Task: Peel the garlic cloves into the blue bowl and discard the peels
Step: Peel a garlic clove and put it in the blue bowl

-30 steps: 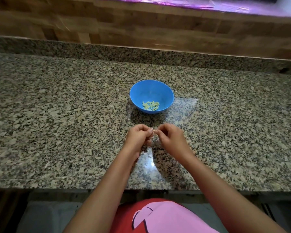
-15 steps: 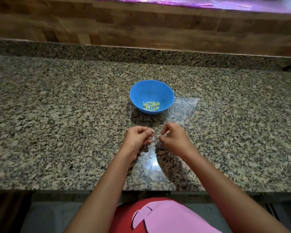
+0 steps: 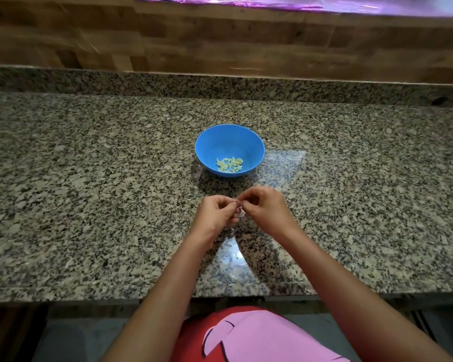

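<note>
Blue bowl (image 3: 256, 150) holds peeled cloves (image 3: 230, 164); just in front of it, left hand (image 3: 217, 215) and right hand (image 3: 266, 210) pinch something tiny, probably a clove (image 3: 239, 204). Its skin should come off fully before the drop.

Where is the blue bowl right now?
In the head view, the blue bowl sits near the middle of the granite counter, just beyond the left hand and right hand, with peeled garlic cloves inside.

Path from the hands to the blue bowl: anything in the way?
Nothing visible. Left hand and right hand pinch the garlic clove together just short of the blue bowl; only countertop lies between.
</note>
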